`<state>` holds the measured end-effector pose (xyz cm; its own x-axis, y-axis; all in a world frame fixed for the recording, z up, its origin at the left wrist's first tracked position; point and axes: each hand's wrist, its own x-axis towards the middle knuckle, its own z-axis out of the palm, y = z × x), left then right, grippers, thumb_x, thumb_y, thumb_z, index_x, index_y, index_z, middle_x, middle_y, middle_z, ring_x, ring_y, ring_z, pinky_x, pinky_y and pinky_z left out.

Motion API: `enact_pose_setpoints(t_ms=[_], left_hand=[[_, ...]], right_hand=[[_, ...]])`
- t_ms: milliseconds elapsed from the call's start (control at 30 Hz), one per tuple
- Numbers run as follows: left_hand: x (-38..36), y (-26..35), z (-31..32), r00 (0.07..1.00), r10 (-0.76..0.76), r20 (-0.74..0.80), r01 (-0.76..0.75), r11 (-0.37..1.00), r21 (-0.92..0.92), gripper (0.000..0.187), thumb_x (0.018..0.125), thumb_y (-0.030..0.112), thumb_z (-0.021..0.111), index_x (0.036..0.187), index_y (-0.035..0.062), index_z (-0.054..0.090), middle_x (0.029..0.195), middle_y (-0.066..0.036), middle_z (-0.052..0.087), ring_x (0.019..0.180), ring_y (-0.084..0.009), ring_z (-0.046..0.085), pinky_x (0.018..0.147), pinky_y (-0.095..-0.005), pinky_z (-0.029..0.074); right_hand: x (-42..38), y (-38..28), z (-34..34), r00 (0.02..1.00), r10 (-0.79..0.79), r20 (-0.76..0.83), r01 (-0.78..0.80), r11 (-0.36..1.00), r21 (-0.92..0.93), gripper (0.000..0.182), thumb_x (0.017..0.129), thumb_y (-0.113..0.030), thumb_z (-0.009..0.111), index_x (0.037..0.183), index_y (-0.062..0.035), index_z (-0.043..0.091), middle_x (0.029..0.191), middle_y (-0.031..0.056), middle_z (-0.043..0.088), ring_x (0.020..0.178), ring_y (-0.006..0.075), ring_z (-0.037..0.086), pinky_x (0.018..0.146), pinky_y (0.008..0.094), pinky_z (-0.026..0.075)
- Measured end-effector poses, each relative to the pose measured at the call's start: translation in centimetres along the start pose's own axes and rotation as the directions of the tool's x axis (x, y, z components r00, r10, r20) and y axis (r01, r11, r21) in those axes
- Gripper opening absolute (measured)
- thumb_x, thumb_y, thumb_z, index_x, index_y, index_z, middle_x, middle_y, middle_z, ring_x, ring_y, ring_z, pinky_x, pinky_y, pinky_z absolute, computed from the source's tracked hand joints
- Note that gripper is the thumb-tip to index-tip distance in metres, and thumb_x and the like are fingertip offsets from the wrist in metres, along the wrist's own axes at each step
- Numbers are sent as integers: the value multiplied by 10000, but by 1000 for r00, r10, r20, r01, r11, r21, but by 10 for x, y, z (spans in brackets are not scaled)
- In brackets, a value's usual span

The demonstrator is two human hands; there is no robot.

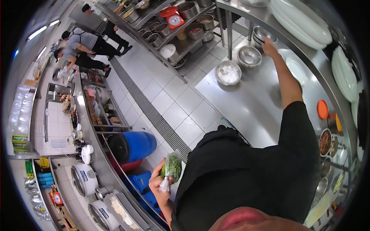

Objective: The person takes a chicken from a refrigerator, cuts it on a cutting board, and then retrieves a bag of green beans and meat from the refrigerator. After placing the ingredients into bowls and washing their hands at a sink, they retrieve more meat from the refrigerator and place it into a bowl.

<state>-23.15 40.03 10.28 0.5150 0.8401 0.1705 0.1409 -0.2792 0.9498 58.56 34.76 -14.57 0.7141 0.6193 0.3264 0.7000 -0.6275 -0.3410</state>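
Observation:
In my left hand [161,184] is a clear plastic bag of green vegetables [172,168], its gathered neck pinched between my fingers. A white edge shows behind the bag; what it belongs to I cannot make out. My right arm stretches across the steel table [254,102], and my right hand [269,47] has its fingers closed at the rim of the stacked metal bowls [263,32]. Beside that stack stand another metal bowl [249,56] and a bowl of white powdery or grainy stuff [228,73].
White oval platters [302,23] sit on the shelf above the table. Pots fill a steel rack [163,29] with a red scale [175,20]. A blue barrel [140,146] lies under the left counter. Several co-workers [83,40] stand by the floor drain's far end.

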Motion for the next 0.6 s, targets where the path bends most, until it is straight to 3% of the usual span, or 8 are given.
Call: enact_pose_setpoints(t_ms=[67, 133, 167, 233, 367, 433, 533, 600], left_hand=[[7, -2, 3, 998, -35, -42, 35, 999, -9, 282, 779, 30, 787, 638, -59, 560, 1271, -293, 628, 1214, -381, 611, 1041, -442, 440], [15, -8, 6, 994, -67, -82, 66, 998, -18, 275, 788, 44, 787, 651, -55, 570, 1283, -290, 621, 1190, -342, 620, 1030, -429, 441], [20, -10, 10, 994, -61, -93, 60, 998, -17, 275, 788, 44, 787, 651, -55, 570, 1283, -290, 621, 1190, -342, 620, 1030, -429, 441], [29, -11, 14, 988, -95, -118, 85, 993, -87, 281, 802, 52, 782, 653, -52, 568, 1284, -290, 620, 1173, -325, 625, 1025, -421, 444], [55, -21, 16, 989, -99, -110, 92, 993, -69, 275, 806, 40, 775, 658, -50, 561, 1285, -291, 617, 1164, -314, 626, 1017, -410, 448], [74, -21, 22, 991, -116, -60, 113, 992, -53, 368, 844, 80, 748, 631, -9, 461, 1272, -268, 615, 1135, -282, 611, 1010, -403, 420], [101, -31, 28, 996, -86, 14, 87, 989, -122, 307, 805, 23, 777, 641, -35, 523, 1295, -300, 607, 1172, -311, 620, 1007, -402, 454], [116, -33, 27, 992, -80, 97, 93, 987, -132, 312, 807, 15, 774, 638, -29, 516, 1309, -295, 601, 1164, -311, 622, 1007, -399, 454]], right_hand=[[27, 12, 20, 998, 32, -52, -46, 952, -304, 490, 978, -240, 565, 1437, -89, 482, 1354, 221, 564, 1282, 369, 526, 1079, 475, 406], [14, -26, -6, 994, 99, -54, -111, 946, -306, 345, 982, -226, 520, 1243, -13, 593, 1303, 243, 588, 1263, 374, 549, 1048, 496, 435], [25, -30, -13, 994, 89, -58, -103, 948, -301, 345, 982, -226, 520, 1243, -13, 593, 1303, 243, 588, 1263, 374, 549, 1048, 496, 435], [43, -29, -17, 908, 280, 311, -124, 890, -438, 310, 940, -256, 621, 1201, -89, 632, 1204, 151, 665, 1148, 364, 620, 1023, 478, 444], [59, -20, -16, 973, 109, 203, -31, 934, -356, 262, 921, -261, 646, 1088, -59, 635, 1075, 160, 689, 1022, 356, 661, 926, 443, 481], [68, -10, -20, 908, 238, 346, -188, 967, -173, 266, 895, -253, 671, 1034, -29, 643, 1022, 202, 673, 947, 331, 654, 835, 430, 489], [76, 15, -7, 947, 130, 293, -119, 991, -55, 250, 881, -223, 676, 982, 3, 643, 1000, 231, 667, 888, 323, 633, 812, 445, 477], [80, 14, -8, 917, 120, 380, -69, 987, -147, 225, 884, -196, 658, 977, 8, 646, 1002, 235, 668, 914, 333, 641, 824, 453, 482]])
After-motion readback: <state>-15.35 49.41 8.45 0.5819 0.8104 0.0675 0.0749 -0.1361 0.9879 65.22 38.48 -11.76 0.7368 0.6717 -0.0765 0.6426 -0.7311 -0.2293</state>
